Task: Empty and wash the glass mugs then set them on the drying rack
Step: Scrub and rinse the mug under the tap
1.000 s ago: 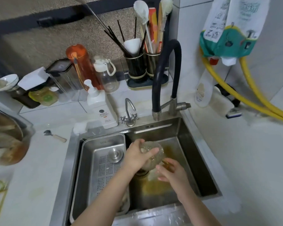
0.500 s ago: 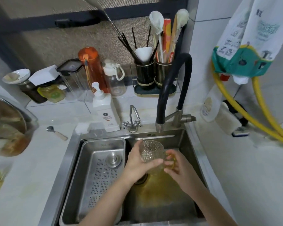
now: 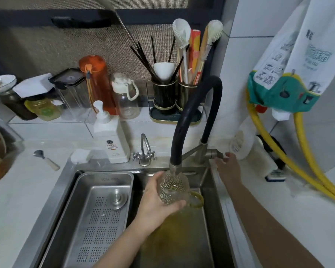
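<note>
Under faucet spout [image 3: 174, 167]: my left hand [image 3: 156, 205] grips glass mug [image 3: 173, 188] over sink [image 3: 205, 229]. Right hand [image 3: 227, 167] fingers curled on tap lever [image 3: 213, 153].

Glass mug [image 3: 172, 188]: clear, dimpled wall, amber handle pointing right, held upright over the sink [image 3: 205, 238], mouth directly beneath the faucet spout [image 3: 174, 168].

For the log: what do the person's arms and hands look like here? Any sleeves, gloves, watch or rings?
Both forearms are bare as far as the frame shows, with no sleeve edge in view. The left hand and right hand wear no gloves. No watch, bracelet or ring is visible on either wrist or on the fingers that show. Fingernails are too blurred to judge.
</note>
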Motion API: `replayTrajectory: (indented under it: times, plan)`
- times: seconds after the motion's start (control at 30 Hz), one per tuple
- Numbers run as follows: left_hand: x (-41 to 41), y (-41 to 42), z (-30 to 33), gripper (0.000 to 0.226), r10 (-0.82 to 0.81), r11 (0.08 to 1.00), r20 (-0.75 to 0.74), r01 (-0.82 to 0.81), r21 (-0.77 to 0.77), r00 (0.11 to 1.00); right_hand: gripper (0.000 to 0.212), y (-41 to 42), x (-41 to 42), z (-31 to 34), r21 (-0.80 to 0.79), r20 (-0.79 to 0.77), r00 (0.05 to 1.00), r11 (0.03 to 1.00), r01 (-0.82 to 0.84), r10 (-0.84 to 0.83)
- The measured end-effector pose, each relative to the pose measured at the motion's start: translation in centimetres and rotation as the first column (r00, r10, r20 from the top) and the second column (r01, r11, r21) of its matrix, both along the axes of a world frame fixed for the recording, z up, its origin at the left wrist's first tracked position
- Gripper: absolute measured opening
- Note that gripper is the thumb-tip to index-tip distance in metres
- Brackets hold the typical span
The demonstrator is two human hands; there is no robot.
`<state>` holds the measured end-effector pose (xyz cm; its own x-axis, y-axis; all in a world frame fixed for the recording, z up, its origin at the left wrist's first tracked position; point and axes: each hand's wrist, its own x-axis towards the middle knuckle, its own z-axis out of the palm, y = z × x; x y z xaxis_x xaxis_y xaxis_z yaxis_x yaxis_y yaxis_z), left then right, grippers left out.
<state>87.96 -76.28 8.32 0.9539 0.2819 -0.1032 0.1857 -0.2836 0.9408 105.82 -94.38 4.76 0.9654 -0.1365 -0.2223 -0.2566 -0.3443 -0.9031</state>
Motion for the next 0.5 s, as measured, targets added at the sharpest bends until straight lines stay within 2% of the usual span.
replayTrajectory:
  times: [0.07, 0.1, 0.23, 0.43, 0.5]
  plan:
    - [0.1, -0.2, 0.0, 0.082, -0.003, 1.0, 0.005, 0.003, -0.024, 1.0, 0.022, 0.0, 1.1, -0.4, -0.15, 0.008, 0.999, 0.988, -0.038, 0.04]
    - [0.2, -0.2, 0.0, 0.083, -0.001, 0.999, 0.011, 0.001, -0.034, 1.0, 0.017, 0.0, 1.5, -0.6, -0.18, 0.026, 0.999, 0.983, -0.033, 0.038]
    - [0.5, -0.3, 0.3, 0.089, 0.001, 0.999, 0.028, 0.0, -0.038, 1.0, 0.022, -0.6, 2.8, -2.3, -0.145, 0.068, 0.997, 0.989, 0.032, -0.022]
    - [0.4, -0.4, 0.4, 0.086, -0.001, 1.0, 0.019, 0.001, -0.01, 1.0, 0.019, -1.2, 3.3, -2.5, -0.217, 0.087, 0.996, 0.976, -0.007, 0.027]
    - [0.4, -0.4, 0.3, 0.086, 0.002, 1.0, 0.013, -0.002, -0.006, 1.0, 0.018, -1.4, 3.4, -2.5, -0.296, 0.101, 0.993, 0.955, -0.035, 0.068]
